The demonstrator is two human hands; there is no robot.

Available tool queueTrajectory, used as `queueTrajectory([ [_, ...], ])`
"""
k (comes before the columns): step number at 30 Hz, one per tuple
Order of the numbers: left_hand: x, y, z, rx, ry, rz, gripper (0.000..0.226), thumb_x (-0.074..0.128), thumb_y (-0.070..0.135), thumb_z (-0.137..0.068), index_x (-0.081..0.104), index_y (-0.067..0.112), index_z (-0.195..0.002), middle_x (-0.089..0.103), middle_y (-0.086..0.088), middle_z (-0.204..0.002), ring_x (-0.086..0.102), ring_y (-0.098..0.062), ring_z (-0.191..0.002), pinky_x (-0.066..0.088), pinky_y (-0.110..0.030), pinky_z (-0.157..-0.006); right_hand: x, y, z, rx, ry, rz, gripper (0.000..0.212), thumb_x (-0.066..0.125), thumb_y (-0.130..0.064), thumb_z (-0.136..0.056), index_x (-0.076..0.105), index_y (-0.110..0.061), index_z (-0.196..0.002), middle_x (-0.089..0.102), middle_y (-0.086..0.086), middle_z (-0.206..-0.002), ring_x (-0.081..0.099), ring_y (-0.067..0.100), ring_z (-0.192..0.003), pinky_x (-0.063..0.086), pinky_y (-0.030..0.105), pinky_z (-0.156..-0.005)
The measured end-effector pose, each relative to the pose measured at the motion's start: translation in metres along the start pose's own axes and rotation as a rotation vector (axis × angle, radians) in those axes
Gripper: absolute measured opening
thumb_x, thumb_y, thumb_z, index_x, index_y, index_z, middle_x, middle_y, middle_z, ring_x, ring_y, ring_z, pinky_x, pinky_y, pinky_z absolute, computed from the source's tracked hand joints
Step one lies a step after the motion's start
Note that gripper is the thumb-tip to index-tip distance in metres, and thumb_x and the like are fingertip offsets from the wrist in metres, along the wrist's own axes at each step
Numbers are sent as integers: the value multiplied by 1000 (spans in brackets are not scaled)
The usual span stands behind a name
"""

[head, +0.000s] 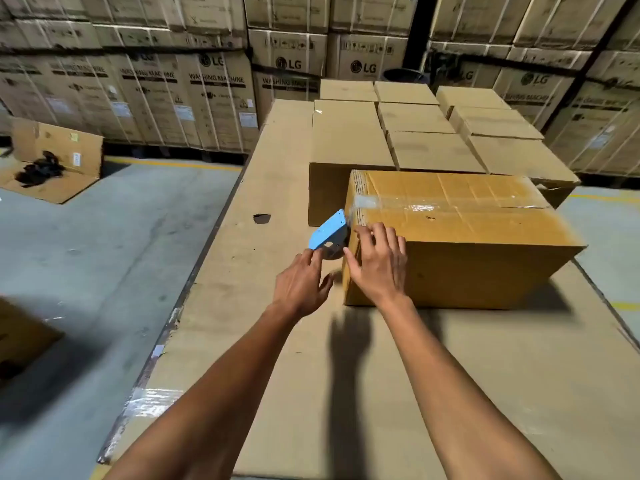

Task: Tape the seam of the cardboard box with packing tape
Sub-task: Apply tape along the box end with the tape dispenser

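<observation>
A brown cardboard box [478,251] lies on a cardboard-covered work surface [277,188]. Clear packing tape [408,205] runs along its top seam and bends over the left edge. A blue tape dispenser [329,233] hangs at the box's left end, still joined to the tape. My left hand [304,282] grips the dispenser from below with its fingertips. My right hand [379,261] lies flat with fingers spread on the box's near left corner, pressing near the tape end.
Several closed plain boxes [415,133] stand in rows behind the taped box. Stacked washing machine cartons [145,95] line the back wall. An open carton [55,161] with dark material lies on the concrete floor at left. The surface's left edge [194,282] drops to the floor.
</observation>
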State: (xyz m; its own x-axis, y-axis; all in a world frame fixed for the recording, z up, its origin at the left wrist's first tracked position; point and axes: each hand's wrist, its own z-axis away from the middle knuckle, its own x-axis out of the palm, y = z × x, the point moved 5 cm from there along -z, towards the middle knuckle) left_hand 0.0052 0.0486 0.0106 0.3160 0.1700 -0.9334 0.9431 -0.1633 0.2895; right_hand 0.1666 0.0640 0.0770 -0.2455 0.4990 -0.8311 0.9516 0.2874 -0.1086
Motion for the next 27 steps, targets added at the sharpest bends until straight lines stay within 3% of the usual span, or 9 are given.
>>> queueTrajectory([
  [4, -3, -7, -28, 17, 16, 5, 56, 62, 44, -105, 44, 19, -152, 58, -8, -143, 61, -30, -119, 60, -46, -77, 6, 7, -25, 89, -66, 10, 62, 78, -49, -88, 61, -16, -137, 64, 14, -136, 61, 31, -122, 48, 47, -100],
  [8, 2, -16, -58, 59, -14, -19, 62, 68, 41, -102, 43, 18, -155, 53, -11, -153, 60, -34, -123, 62, -50, -86, 18, 15, -35, 97, -171, 47, 62, 68, -52, -92, 59, -17, -143, 62, 10, -145, 59, 29, -131, 45, 48, -105],
  [13, 2, -15, -84, 177, -25, 46, 66, 72, 47, -100, 47, 17, -153, 52, -12, -154, 56, -33, -128, 57, -51, -98, 14, 21, -38, 88, -208, 9, 58, 65, -45, -90, 61, -17, -142, 62, 7, -142, 57, 28, -131, 49, 49, -107],
  [16, 8, -14, -91, 279, -24, 72, 59, 74, 45, -98, 49, 17, -143, 53, -9, -151, 56, -32, -126, 55, -50, -97, 5, 36, -35, 98, -215, -33, 58, 66, -42, -84, 61, -16, -136, 62, 5, -133, 56, 26, -122, 53, 47, -102],
  [20, 19, -8, -91, 427, -61, 120, 63, 75, 42, -97, 48, 16, -148, 49, -11, -156, 54, -34, -132, 55, -50, -100, -6, 48, -31, 171, -280, -16, 57, 65, -44, -76, 58, -21, -128, 58, 1, -127, 53, 23, -117, 52, 46, -99],
  [23, 24, -1, -86, 520, -47, 142, 60, 68, 46, -100, 49, 16, -148, 50, -13, -157, 54, -36, -132, 54, -49, -99, -6, 43, -39, 252, -318, 26, 48, 72, -41, -81, 58, -23, -123, 58, 1, -127, 53, 24, -119, 47, 45, -102],
  [27, 32, 1, -86, 581, -39, 155, 61, 72, 37, -101, 48, 15, -153, 50, -14, -158, 52, -38, -136, 51, -52, -107, -4, 36, -55, 401, -246, -22, 35, 66, -43, -96, 64, -21, -123, 60, 3, -130, 54, 25, -123, 48, 45, -103],
])
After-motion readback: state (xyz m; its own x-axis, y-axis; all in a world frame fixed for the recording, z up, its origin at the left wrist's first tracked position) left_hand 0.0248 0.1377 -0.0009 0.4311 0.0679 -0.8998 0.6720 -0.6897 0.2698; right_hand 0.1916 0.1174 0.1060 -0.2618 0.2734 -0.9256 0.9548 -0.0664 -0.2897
